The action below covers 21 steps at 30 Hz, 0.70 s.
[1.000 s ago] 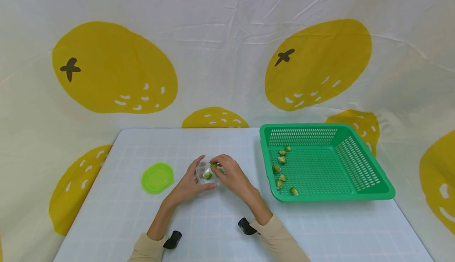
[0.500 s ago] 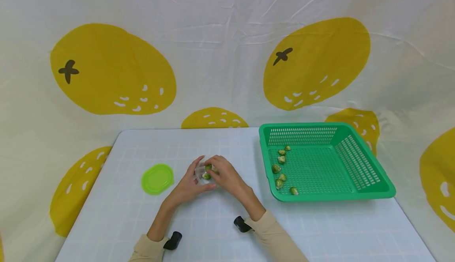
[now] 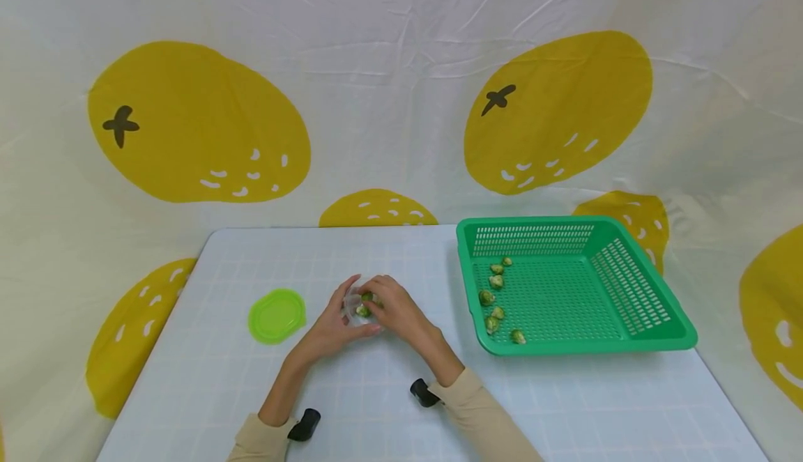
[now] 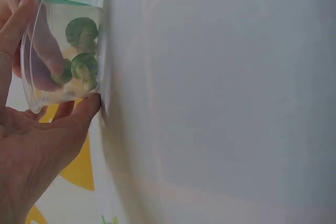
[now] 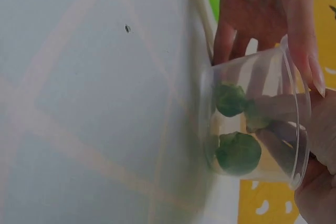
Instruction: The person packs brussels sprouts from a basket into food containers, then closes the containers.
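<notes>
Clear plastic cup (image 3: 353, 302), lower centre of the head frame: steadies it on the desk (image 3: 376, 406) with curved fingers of the left hand (image 3: 332, 329). Inside, pinches one sprout (image 5: 257, 117) with the right hand (image 3: 396, 310), beside two loose sprouts (image 5: 239, 153). Seems mid-placing; calls next for parting that pinch.

Head cam: high, faces fwd + down, farthest off; takes in desk (image 3: 376, 406) & cloth backdrop (image 3: 389, 113). L + R wrist cams: low, v. close, pics turned sideways, opp. sides of same clear cup (image 4: 60, 19); head sees it small, fr. above.
</notes>
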{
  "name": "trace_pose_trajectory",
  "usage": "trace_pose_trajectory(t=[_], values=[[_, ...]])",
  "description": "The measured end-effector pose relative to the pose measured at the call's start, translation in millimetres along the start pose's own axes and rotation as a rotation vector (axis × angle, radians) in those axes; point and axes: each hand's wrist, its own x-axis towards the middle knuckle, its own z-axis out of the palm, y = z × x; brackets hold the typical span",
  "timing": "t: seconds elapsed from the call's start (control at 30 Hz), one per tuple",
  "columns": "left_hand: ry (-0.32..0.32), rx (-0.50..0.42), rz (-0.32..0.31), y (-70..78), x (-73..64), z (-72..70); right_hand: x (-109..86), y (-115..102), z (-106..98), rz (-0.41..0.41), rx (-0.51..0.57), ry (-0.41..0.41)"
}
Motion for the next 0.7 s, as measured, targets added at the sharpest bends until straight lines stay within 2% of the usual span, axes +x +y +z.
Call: trace_pose_trajectory(t=[0.3, 0.7], values=[[0.000, -0.020, 0.006, -0.1, 0.4, 0.5, 2.4, -0.5, 1.6, 0.023, -0.100, -0.024], [-0.019, -0.022, -0.013, 0.5, 0.7, 0.1, 1.8, 1.6, 2.6, 0.031, -0.054, 0.007]])
